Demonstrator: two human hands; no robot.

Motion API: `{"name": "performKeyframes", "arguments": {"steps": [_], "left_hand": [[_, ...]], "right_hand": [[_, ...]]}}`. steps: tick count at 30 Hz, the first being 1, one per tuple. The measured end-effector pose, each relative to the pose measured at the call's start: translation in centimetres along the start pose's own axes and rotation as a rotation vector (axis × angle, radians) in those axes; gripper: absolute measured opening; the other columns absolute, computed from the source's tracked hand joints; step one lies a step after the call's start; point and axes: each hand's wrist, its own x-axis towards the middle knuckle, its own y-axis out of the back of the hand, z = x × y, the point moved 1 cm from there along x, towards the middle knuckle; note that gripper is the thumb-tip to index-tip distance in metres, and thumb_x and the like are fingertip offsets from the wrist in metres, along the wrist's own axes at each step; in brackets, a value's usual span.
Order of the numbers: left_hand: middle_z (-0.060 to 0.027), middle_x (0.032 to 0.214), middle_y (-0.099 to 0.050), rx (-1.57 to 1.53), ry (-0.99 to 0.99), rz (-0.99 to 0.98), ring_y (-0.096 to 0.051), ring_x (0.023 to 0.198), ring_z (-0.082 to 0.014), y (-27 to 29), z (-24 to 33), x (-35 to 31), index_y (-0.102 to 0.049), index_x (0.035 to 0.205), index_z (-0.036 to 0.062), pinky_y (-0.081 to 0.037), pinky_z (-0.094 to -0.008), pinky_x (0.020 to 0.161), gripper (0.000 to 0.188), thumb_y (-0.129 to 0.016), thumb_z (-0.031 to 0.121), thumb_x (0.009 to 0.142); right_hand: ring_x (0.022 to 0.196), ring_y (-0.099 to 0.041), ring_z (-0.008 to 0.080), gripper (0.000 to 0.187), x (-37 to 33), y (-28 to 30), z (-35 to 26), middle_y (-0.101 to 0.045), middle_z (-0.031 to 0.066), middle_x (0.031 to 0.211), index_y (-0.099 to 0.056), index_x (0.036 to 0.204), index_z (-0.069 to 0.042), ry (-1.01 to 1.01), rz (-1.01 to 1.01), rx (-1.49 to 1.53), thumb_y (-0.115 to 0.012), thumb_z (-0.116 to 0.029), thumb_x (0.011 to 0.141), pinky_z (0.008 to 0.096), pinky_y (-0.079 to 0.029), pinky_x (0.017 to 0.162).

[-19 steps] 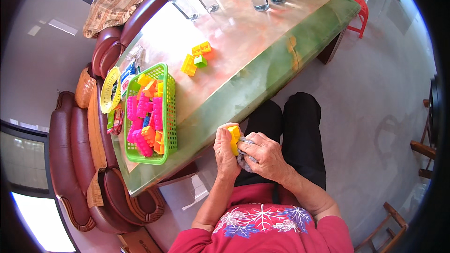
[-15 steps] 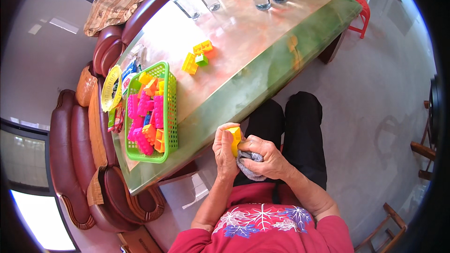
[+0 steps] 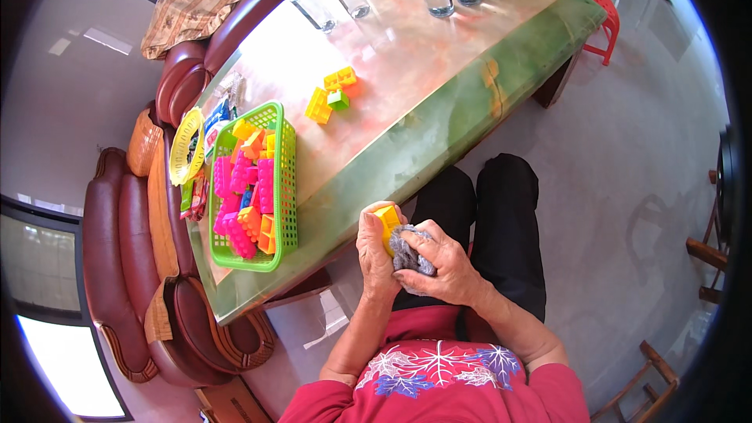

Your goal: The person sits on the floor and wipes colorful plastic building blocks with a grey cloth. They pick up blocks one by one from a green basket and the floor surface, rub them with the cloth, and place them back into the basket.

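Yellow block (image 3: 388, 218) gripped in L hand (image 3: 375, 257), held clear of table (image 3: 374, 164), near its edge. Grey cloth (image 3: 413, 249) bunched in R hand's (image 3: 446, 262) grip, pressed to block. Wiping step apparently in hand, approx. midway. Next move: block prob. to be kept steady, cloth shifted to other faces.

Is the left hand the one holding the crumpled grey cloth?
No, the right hand holds the crumpled grey cloth against the yellow plastic block in the left hand.
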Motion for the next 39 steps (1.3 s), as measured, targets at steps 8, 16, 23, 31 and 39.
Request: {"name": "performKeyframes", "arguments": {"steps": [8, 16, 23, 31, 39], "left_hand": [[-0.0043, 0.087, -0.053, -0.146, 0.166, -0.097, -0.050, 0.079, -0.0121, -0.4, -0.3, -0.4, -0.053, 0.104, 0.0053, -0.044, -0.0257, 0.073, 0.041, -0.042, 0.045, 0.097], [-0.0088, 0.094, -0.057, -0.292, 0.303, 0.019, -0.054, 0.082, -0.0182, -0.8, -0.7, -0.3, -0.054, 0.106, 0.0062, -0.048, -0.0319, 0.075, 0.039, -0.046, 0.043, 0.096], [-0.0050, 0.089, -0.053, -0.614, 0.380, -0.222, -0.048, 0.079, -0.0162, 0.7, -0.4, 0.4, -0.054, 0.106, 0.0079, -0.045, -0.0303, 0.071, 0.040, -0.044, 0.045, 0.096], [-0.0097, 0.105, -0.059, -0.360, 0.292, -0.162, -0.057, 0.100, -0.0220, -0.6, -0.3, -0.4, -0.055, 0.109, 0.0077, -0.048, -0.0370, 0.088, 0.039, -0.042, 0.043, 0.097], [-0.0163, 0.107, -0.062, -0.225, 0.152, -0.120, -0.061, 0.093, -0.0233, -0.5, -1.1, -0.6, -0.053, 0.106, 0.0057, -0.050, -0.0390, 0.085, 0.037, -0.045, 0.041, 0.097]], "right_hand": [[0.084, -0.056, 0.0097, 0.020, -1.0, 0.5, 3.1, -0.058, 0.0030, 0.088, -0.063, 0.101, 0.001, -0.250, -0.111, 0.708, -0.067, 0.000, 0.081, 0.0239, -0.045, 0.074], [0.078, -0.059, 0.0252, 0.029, 0.8, -0.2, 0.2, -0.059, 0.0099, 0.088, -0.064, 0.096, -0.003, 0.193, 0.205, -0.132, -0.073, -0.003, 0.069, 0.0330, -0.050, 0.069], [0.075, -0.055, 0.0220, 0.027, -1.6, -0.4, 0.3, -0.057, 0.0042, 0.087, -0.066, 0.092, -0.009, 0.343, -0.029, -0.443, -0.072, -0.012, 0.066, 0.0328, -0.047, 0.062], [0.078, -0.058, 0.0306, 0.034, 0.1, 2.0, -0.5, -0.057, 0.0128, 0.089, -0.061, 0.099, -0.004, 0.164, 0.188, -0.300, -0.071, -0.006, 0.067, 0.0380, -0.051, 0.067], [0.077, -0.058, 0.0341, 0.028, -0.5, -0.1, 0.6, -0.054, 0.0163, 0.086, -0.058, 0.098, -0.001, -0.001, 0.163, -0.249, -0.066, -0.002, 0.071, 0.0394, -0.049, 0.067]]}}
